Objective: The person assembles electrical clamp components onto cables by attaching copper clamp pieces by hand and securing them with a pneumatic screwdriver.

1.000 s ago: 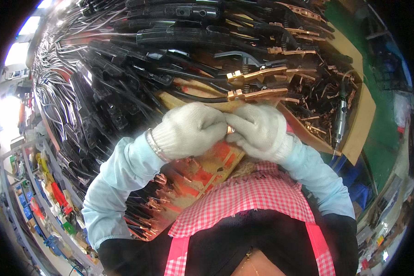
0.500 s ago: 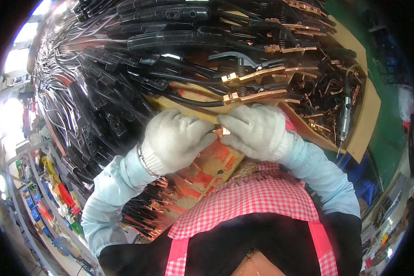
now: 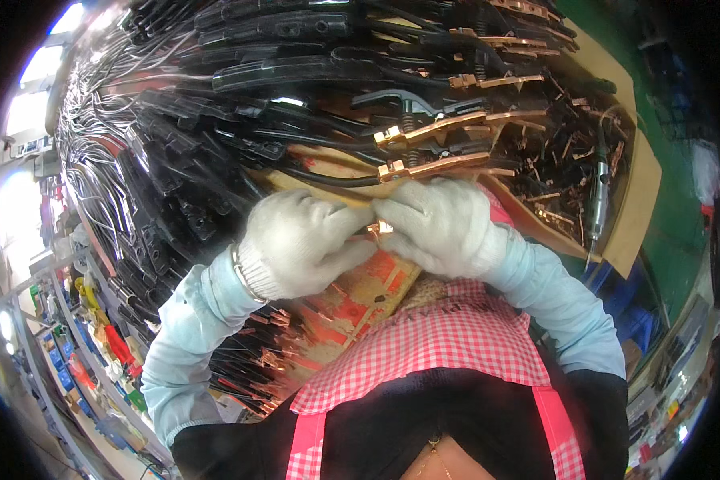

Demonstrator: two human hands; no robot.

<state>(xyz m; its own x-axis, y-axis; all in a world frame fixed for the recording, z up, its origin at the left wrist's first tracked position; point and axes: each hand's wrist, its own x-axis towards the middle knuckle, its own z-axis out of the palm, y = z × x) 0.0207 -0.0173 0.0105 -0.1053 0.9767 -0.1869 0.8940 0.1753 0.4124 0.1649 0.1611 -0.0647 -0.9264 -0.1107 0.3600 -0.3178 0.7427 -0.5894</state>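
Observation:
Both of my hands wear white knit gloves and meet over the near part of the bench. A small copper piece (image 3: 382, 227) shows between the fingertips; the gloves hide most of it. On its left side my left hand (image 3: 300, 240) pinches it with closed fingers. My right hand (image 3: 438, 226) grips it from the right, thumb and fingers also closed. Just beyond the gloves lies a welding electrode holder (image 3: 436, 166) with copper jaws, and a second electrode holder (image 3: 448, 126), with a grey lever and a spring, lies behind it.
More black holders and handles (image 3: 280, 72) are piled across the back and left, trailing grey cables (image 3: 96, 188). To the right, a cardboard box (image 3: 640, 200) holds small copper and black parts; a silver power screwdriver (image 3: 598, 208) rests over it. Copper-tipped black pieces (image 3: 256, 352) lie near left.
The hands and the copper piece stay together in almost the same pose. The whole scene has shifted slightly left in view, and less of the copper piece shows between the fingers.

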